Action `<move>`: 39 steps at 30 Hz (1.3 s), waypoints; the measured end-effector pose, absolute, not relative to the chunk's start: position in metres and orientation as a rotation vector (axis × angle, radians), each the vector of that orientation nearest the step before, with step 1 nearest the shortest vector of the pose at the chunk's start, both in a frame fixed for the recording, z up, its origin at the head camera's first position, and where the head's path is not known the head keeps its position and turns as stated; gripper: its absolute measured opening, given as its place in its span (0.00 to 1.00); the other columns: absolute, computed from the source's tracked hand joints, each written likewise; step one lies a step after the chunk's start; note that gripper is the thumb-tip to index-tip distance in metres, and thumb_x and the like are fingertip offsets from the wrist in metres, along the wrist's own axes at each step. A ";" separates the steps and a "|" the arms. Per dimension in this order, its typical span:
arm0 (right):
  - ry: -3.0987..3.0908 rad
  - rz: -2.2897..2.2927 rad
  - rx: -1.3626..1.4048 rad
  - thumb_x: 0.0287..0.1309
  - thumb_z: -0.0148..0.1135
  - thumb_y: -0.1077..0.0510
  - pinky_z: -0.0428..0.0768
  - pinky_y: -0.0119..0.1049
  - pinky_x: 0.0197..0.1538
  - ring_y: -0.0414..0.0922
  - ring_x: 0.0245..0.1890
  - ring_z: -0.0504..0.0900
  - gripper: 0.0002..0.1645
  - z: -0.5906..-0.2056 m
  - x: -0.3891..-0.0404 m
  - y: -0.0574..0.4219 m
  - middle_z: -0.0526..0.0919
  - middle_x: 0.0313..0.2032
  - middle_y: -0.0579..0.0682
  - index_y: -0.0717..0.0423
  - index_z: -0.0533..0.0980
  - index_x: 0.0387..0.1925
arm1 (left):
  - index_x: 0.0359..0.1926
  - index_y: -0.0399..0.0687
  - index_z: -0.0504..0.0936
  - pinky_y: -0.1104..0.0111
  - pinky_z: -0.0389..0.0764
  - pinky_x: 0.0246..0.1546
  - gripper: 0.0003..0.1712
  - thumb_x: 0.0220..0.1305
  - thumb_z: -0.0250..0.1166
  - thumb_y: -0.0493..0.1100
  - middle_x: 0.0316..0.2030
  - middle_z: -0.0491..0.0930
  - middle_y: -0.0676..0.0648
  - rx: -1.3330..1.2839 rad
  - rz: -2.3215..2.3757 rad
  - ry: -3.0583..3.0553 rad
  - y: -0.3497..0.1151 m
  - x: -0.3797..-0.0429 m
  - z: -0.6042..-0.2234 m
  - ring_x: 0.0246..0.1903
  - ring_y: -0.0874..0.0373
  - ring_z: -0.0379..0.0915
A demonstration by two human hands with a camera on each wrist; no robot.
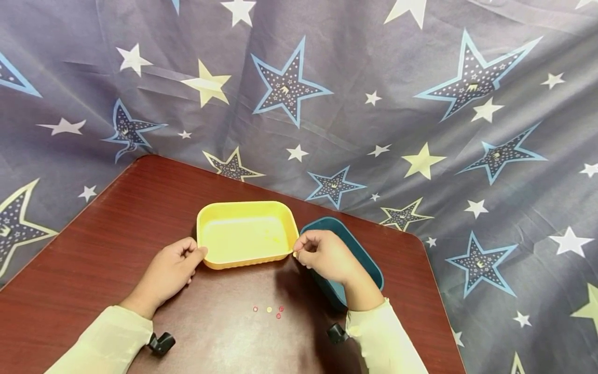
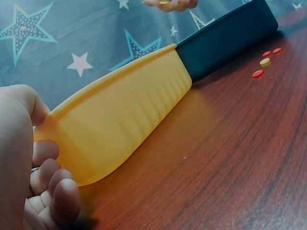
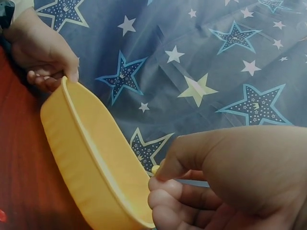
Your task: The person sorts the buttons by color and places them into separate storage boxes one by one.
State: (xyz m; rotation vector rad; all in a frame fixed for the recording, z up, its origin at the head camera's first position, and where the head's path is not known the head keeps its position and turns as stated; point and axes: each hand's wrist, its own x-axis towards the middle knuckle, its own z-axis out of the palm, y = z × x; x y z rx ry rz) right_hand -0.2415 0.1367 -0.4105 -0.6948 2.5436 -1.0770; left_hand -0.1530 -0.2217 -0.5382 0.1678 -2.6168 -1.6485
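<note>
My left hand [image 1: 169,270] grips the near left corner of a yellow plastic bin [image 1: 247,261], thumb over the rim and fingers outside. The bin stands on the table, its ribbed side wall [image 2: 129,110] facing the left wrist camera. At the bin's right end, my right hand [image 1: 327,254] pinches a small yellow button [image 3: 155,169] between thumb and index finger, just by the rim. Faint yellow spots show on the bin floor, too blurred to tell what they are. Nearer me on the table lie a yellow button [image 1: 269,309] and several red buttons [image 1: 281,308].
A dark teal bin [image 1: 369,259] stands against the yellow bin's right side, partly hidden under my right hand and forearm. The brown wooden table [image 1: 140,218] ends at a hanging grey curtain [image 1: 355,52] with stars. Black wrist cameras [image 1: 161,344] sit at both cuffs.
</note>
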 end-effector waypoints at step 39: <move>2.408 -1.000 -0.337 0.76 0.69 0.63 0.87 0.34 0.40 0.44 0.33 0.84 0.11 -0.417 -0.328 0.071 0.86 0.33 0.52 0.69 0.86 0.50 | 0.36 0.50 0.74 0.64 0.76 0.21 0.24 0.85 0.64 0.62 0.18 0.77 0.49 0.149 -1.667 -2.602 -0.222 -0.153 -0.540 0.17 0.54 0.75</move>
